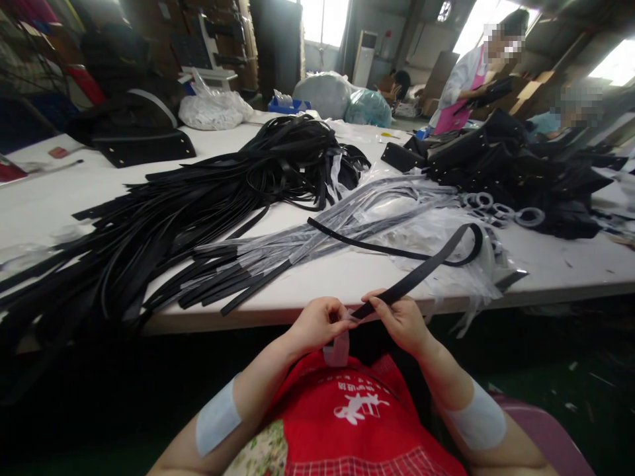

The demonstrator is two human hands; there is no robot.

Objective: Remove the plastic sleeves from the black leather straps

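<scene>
A long black strap (421,270) runs from my hands up over the table, loops back and ends with its far tip lying to the left. My right hand (401,320) is closed on the strap near its near end, thumb on top. Just left of it, my left hand (323,322) pinches a thin whitish plastic sleeve (338,349) at the strap's tip; the sleeve hangs down in front of the red apron. Straps in clear plastic (278,254) lie on the table ahead of my hands.
A large heap of bare black straps (198,205) covers the table's left side. Black bag pieces (516,165) and white rings (528,216) lie at right, beside crumpled plastic film (401,228). A person in pink (454,116) stands beyond the table (278,303).
</scene>
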